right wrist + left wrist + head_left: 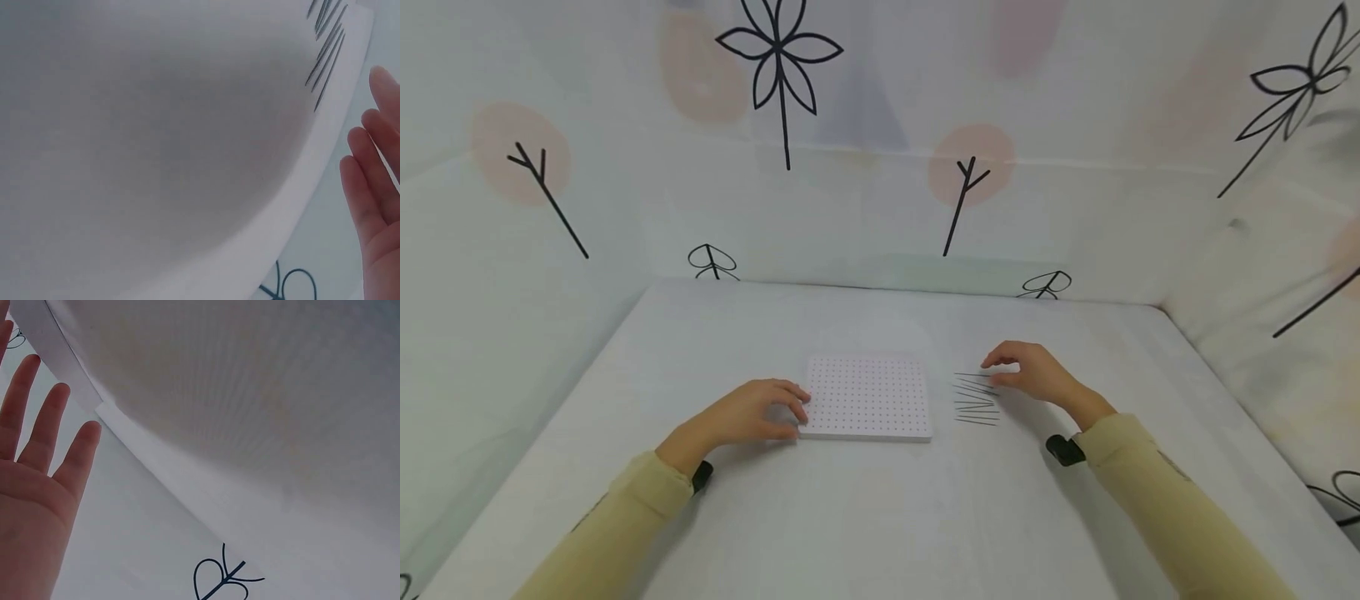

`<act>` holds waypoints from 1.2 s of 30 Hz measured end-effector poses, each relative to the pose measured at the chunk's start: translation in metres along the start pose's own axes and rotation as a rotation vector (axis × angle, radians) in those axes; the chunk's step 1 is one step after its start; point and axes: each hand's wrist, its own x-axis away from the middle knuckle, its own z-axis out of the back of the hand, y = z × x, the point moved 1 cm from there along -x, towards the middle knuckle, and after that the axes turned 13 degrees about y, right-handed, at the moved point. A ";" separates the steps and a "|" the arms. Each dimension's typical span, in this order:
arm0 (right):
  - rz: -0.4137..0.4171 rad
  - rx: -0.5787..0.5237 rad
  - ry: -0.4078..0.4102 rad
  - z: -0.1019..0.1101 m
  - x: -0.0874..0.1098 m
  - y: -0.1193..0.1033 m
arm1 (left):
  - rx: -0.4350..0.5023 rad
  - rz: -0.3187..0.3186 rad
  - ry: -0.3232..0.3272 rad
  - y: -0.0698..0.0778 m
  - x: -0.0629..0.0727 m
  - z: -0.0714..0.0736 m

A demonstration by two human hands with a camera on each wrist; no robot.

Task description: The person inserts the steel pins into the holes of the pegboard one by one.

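A white square board (867, 396) with rows of small dark holes lies flat on the white-covered table. My left hand (752, 411) is at its left edge, fingertips against or just over the rim, fingers loosely bent; it grips nothing. To the right of the board, several thin dark needle-like sticks (976, 403) lie in a loose column, some crossing. Over the upper right end of that column is my right hand (1033, 371), a gap between thumb and forefinger. In the right wrist view the sticks (326, 59) lie beyond the fingertips of the right hand (378, 187).
A white cloth (857, 221) printed with dark flowers and pale blobs rises behind the table (880, 517) and along both sides. A dark wrist device (1066, 450) sits below the right sleeve cuff, another (702, 476) below the left.
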 end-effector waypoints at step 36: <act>-0.121 -0.090 -0.288 -0.029 -0.042 0.014 | -0.029 -0.025 -0.006 -0.001 -0.006 -0.006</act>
